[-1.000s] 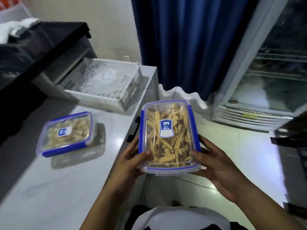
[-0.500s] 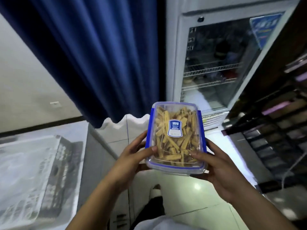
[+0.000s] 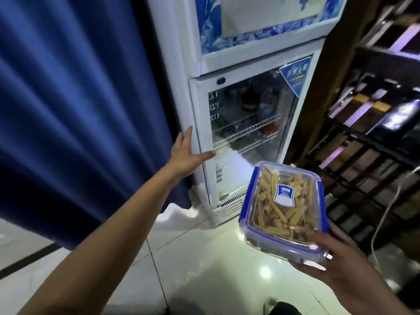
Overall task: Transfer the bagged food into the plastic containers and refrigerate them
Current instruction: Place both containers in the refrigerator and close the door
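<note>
A clear plastic container (image 3: 284,208) with a blue-clipped lid and a blue label holds yellow-brown food strips. My right hand (image 3: 334,267) grips it from below at its near end, low on the right. A white fridge (image 3: 195,114) with a glass door stands straight ahead, its door closed. My left hand (image 3: 187,153) is stretched out with fingers spread, at the left edge of the fridge door, thumb over the door frame. Wire shelves and a few bottles show through the glass.
A dark blue curtain (image 3: 79,98) hangs left of the fridge. Dark shelving (image 3: 363,144) with boxes stands on the right, with a white cable (image 3: 384,219) hanging in front. The floor (image 3: 204,269) is glossy pale tile.
My left hand let go of the container and reached out to the fridge door's left edge. The container now rests in my right hand alone, lower right. I have come closer to the fridge.
</note>
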A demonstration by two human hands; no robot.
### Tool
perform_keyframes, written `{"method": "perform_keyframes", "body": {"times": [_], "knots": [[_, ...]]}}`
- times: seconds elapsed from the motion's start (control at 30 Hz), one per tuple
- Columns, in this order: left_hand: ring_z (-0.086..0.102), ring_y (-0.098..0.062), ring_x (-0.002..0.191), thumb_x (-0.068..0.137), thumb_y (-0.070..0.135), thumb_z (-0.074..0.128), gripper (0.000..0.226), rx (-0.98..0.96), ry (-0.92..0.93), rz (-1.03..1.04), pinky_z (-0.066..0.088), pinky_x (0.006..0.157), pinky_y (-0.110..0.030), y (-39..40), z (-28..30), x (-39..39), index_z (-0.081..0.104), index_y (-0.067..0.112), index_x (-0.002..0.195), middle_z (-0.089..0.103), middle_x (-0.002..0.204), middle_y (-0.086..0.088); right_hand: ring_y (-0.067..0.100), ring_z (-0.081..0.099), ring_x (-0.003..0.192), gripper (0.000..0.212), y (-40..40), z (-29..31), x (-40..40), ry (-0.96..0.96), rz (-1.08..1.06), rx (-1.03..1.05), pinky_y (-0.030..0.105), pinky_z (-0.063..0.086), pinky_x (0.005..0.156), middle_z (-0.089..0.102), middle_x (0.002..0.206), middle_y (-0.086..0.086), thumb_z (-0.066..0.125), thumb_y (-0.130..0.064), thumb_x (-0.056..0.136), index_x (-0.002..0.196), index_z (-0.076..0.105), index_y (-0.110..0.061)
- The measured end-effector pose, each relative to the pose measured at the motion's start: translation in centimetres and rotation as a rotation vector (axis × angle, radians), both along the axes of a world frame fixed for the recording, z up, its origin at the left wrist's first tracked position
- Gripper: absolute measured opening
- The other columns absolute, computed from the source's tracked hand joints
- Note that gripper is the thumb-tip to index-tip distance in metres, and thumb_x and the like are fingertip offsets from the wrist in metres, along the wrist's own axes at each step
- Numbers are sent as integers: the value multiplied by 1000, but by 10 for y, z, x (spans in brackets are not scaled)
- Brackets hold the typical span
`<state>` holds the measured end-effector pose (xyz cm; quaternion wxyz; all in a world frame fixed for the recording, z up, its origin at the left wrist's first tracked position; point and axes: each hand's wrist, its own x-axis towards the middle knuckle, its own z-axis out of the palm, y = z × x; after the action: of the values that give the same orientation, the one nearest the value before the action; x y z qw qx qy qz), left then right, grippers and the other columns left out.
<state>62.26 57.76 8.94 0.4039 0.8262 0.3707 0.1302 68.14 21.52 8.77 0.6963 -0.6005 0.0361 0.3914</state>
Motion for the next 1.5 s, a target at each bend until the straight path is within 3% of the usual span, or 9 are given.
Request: {"method": "perform_keyframes", "body": {"times": [0.17, 0.3, 0.53, 0.63, 0.8, 1.07, 1.13, 1.4, 1.5], "knots": [[0, -32, 154, 82, 54, 74, 112, 219, 56, 83, 11, 124, -48, 57, 28, 95, -5, 31, 159, -6, 168, -4, 41, 69, 95, 56, 20, 1, 50, 12, -50, 35, 61, 54, 86, 76, 108, 8, 73, -12, 64, 119, 69, -23], [36, -16, 136, 86, 24, 78, 102, -75, -315, 261, 34, 104, -19, 65, 38, 148, 7, 18, 160, 33, 148, 2, 43, 69, 95, 54, 30, -1, 97, 15, -39, 55, 64, 52, 88, 76, 105, 10, 73, -12, 63, 117, 70, -23], [60, -20, 114, 70, 22, 78, 82, -277, -533, 439, 55, 93, -34, 96, 15, 160, 40, 18, 141, 58, 130, -1, 40, 71, 95, 54, 46, -23, 168, 10, 12, 67, 62, 54, 87, 75, 108, 10, 75, -14, 66, 119, 68, -22], [57, -17, 98, 87, 8, 64, 57, -285, -510, 386, 45, 74, -25, 98, 21, 152, 41, 17, 139, 62, 111, 5, 40, 71, 93, 49, 52, -29, 188, 7, 28, 62, 64, 54, 87, 75, 108, 10, 74, -15, 65, 113, 69, -21], [57, -16, 96, 85, 13, 62, 42, -303, -513, 274, 41, 83, -36, 67, 19, 129, 48, 28, 122, 65, 107, 10, 43, 69, 101, 40, 56, -38, 203, 36, -23, 32, 66, 54, 85, 74, 112, 11, 73, -11, 74, 113, 70, -22], [73, -29, 81, 89, 26, 71, 13, -537, -416, -151, 58, 85, -45, 43, 3, 110, 72, 32, 100, 73, 81, -6, 35, 70, 89, 31, 49, -57, 193, 104, -318, -81, 50, 60, 75, 73, 114, 10, 69, -11, 85, 114, 69, -22], [73, -25, 88, 65, 48, 89, 56, -529, -338, -288, 59, 85, -44, 47, 8, 129, 70, 31, 115, 73, 92, -7, 36, 68, 96, 33, 43, -53, 180, 128, -430, -99, 50, 61, 72, 73, 115, 10, 69, -12, 84, 116, 68, -22], [20, -1, 149, 74, 41, 83, 93, 134, -456, -1027, 23, 118, -15, -18, 45, 239, 27, 46, 149, 21, 162, 7, 40, 66, 107, 28, 13, -33, 102, 132, -890, -99, 59, 55, 89, 71, 117, 11, 67, -12, 86, 112, 69, -23], [20, -14, 151, 76, 47, 80, 79, 254, -523, -1207, 21, 123, -37, -62, 47, 280, 43, 40, 145, 24, 162, 3, 39, 67, 106, 32, 0, -29, 65, 124, -1010, -94, 59, 55, 88, 73, 115, 11, 67, -15, 88, 118, 68, -23]]}}
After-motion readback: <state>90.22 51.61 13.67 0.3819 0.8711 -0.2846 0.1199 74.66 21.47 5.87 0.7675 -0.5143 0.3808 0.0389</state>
